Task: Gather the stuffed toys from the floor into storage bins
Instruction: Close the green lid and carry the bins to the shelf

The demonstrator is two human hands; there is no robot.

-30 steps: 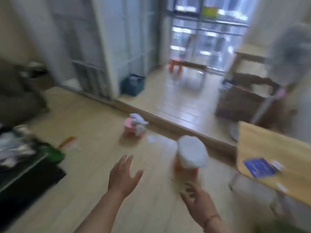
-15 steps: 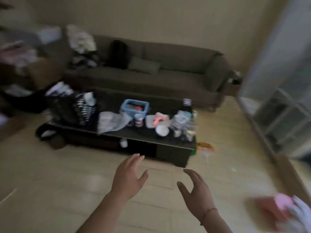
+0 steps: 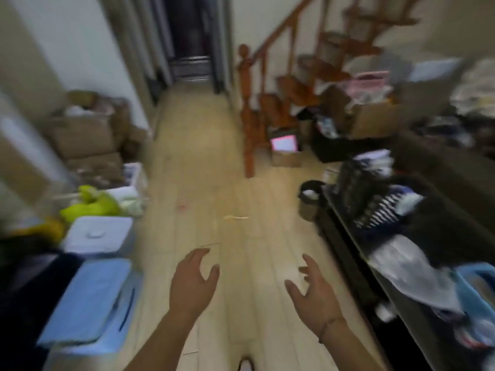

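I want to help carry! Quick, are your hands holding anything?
Left hand: open, fingers relaxed, holding nothing.
Right hand: open, fingers spread, holding nothing.

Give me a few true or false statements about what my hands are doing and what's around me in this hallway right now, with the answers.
1. Both hands hold nothing. True: the left hand and right hand hang open above the floor.
2. The wooden staircase is on the left. False: it rises on the right.
3. Cardboard boxes are stacked along the left wall. True.
4. The white lidded bin sits on the dark table. False: it stands at the left, across the floor from that table.
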